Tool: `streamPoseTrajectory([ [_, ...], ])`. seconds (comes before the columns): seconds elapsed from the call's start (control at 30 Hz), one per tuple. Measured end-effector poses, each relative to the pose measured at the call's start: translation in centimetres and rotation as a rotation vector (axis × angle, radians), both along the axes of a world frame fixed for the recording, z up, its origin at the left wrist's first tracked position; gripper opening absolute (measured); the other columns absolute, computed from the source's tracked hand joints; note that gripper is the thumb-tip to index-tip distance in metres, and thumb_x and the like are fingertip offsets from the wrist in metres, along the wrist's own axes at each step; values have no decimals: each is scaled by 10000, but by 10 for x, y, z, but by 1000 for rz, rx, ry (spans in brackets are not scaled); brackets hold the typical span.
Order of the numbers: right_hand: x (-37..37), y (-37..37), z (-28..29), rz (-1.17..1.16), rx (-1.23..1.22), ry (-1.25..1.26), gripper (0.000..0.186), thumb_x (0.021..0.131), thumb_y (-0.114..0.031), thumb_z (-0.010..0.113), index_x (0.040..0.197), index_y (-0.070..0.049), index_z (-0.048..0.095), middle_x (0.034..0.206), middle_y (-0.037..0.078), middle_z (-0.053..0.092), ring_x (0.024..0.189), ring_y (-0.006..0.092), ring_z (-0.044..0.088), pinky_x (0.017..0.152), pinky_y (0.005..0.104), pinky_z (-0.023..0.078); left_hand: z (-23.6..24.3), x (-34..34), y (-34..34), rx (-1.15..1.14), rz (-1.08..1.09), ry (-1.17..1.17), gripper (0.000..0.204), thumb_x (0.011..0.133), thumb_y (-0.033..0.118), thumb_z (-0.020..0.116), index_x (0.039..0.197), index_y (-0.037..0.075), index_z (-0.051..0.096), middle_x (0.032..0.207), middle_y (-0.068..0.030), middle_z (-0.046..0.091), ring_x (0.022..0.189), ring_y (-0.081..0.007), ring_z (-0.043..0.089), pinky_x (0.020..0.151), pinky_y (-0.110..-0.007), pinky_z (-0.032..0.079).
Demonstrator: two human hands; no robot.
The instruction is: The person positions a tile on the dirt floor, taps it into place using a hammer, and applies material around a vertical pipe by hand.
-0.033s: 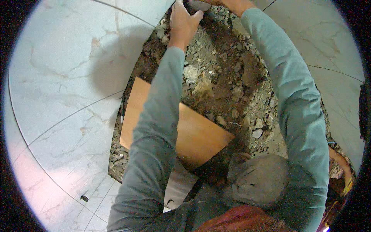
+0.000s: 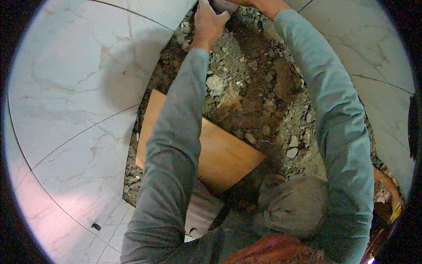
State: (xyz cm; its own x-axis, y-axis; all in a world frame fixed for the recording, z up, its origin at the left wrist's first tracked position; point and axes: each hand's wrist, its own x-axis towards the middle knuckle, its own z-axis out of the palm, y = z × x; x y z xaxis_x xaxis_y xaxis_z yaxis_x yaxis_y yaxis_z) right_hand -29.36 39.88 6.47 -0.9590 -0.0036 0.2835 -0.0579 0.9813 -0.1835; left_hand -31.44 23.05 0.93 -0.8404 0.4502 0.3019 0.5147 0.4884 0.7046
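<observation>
Left hand [image 2: 210, 23] curled over grey stone chunk [image 2: 225, 5] at far edge of rubble pit [image 2: 259, 88], fingers clamped for grip. Right hand [image 2: 246, 2] mostly cut off at frame top; grasp cannot be told. Chunk pale, rough, half hidden. Brown board [image 2: 224, 154] laid on rubble beneath arms, likely as kneeling support.

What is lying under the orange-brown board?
The orange-brown board rests on rubble and soil, with small stones showing along its left edge. The ground directly beneath it is covered and cannot be seen.
</observation>
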Motion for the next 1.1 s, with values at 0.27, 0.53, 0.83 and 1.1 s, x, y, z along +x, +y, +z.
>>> streamPoseTrajectory([
  [0.27, -14, 1, -8, -27, -117, 72, 582, 870, -539, 687, 1203, -66, 622, 1125, 254, 646, 961, 448, 682, 829, 542, 576, -45, 17, 29, -52, 199, 313, 648, 795, 203, 777, 1277, -98, 465, 1249, -285, 489, 1152, -488, 552, 997, -524, 460],
  [0.53, -5, -1, 7, -37, -120, 97, 517, 849, -484, 713, 1162, -82, 621, 1113, 226, 661, 1005, 438, 684, 845, 545, 564, -89, 21, 37, -168, 393, 178, 582, 776, 117, 729, 1253, -86, 466, 1210, -277, 514, 1194, -467, 509, 1059, -525, 391],
  [0.83, -21, -3, 7, -2, -61, 37, 504, 881, -515, 679, 1116, -71, 641, 1005, 202, 721, 1017, 398, 692, 876, 536, 543, -101, -10, 22, -268, 289, 245, 623, 765, 182, 792, 1297, 11, 517, 1163, -206, 622, 1184, -425, 509, 989, -571, 408],
  [1.1, -6, -9, 5, -75, -210, 84, 471, 883, -487, 675, 1089, -64, 650, 1111, 213, 663, 1024, 434, 669, 867, 544, 537, -92, -6, 26, -320, 280, 235, 522, 762, 112, 715, 1245, 8, 546, 1121, -197, 626, 1099, -439, 549, 971, -550, 427],
])
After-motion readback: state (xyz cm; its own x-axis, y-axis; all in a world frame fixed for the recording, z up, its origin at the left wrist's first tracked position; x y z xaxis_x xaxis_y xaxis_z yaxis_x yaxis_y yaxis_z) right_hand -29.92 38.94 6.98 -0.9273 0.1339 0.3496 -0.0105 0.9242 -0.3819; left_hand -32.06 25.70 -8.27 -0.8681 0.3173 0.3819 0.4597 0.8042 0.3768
